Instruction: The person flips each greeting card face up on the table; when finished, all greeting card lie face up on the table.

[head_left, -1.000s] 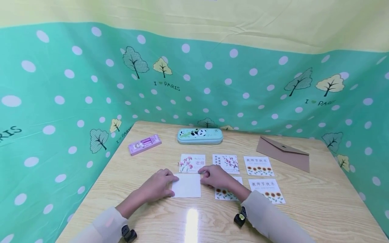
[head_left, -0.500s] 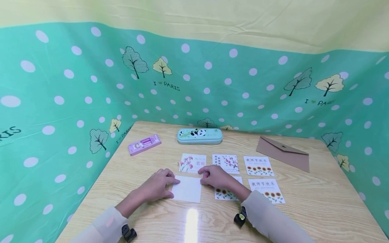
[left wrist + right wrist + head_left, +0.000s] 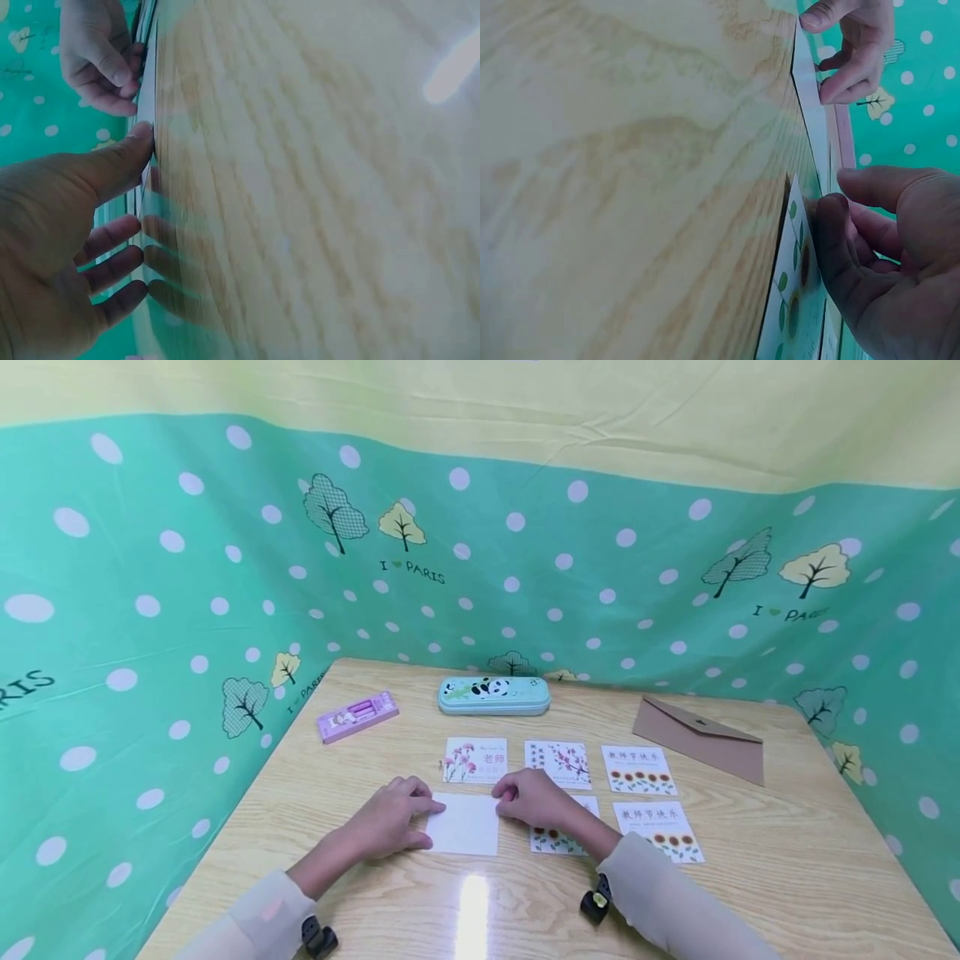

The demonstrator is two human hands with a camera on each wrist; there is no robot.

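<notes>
A blank white card [image 3: 462, 824] lies on the table between both hands. My left hand [image 3: 393, 817] rests at its left side, index fingertip at the upper left corner and thumb at the lower left. In the left wrist view, the thumb [image 3: 135, 142] meets the card's edge and the other fingers are spread. My right hand [image 3: 534, 797] is at the card's right edge, fingers loosely bent, thumb [image 3: 831, 214] and index tip apart. Just beyond the blank card lies a pink-flower card [image 3: 476, 760]. The right hand and forearm partly hide a sunflower card [image 3: 551, 842].
Further cards lie right: a blossom card [image 3: 558, 762] and two sunflower cards, one upper [image 3: 637, 768] and one lower [image 3: 656, 831]. A brown envelope [image 3: 697, 739], a panda pencil case [image 3: 493, 697] and a purple box [image 3: 357, 717] stand towards the back of the wooden table [image 3: 360, 918].
The blank card has shifted slightly towards me and right, and a gap has opened between it and the pink-flower card. The flower card has moved slightly away. Both hands stay nearly in place.
</notes>
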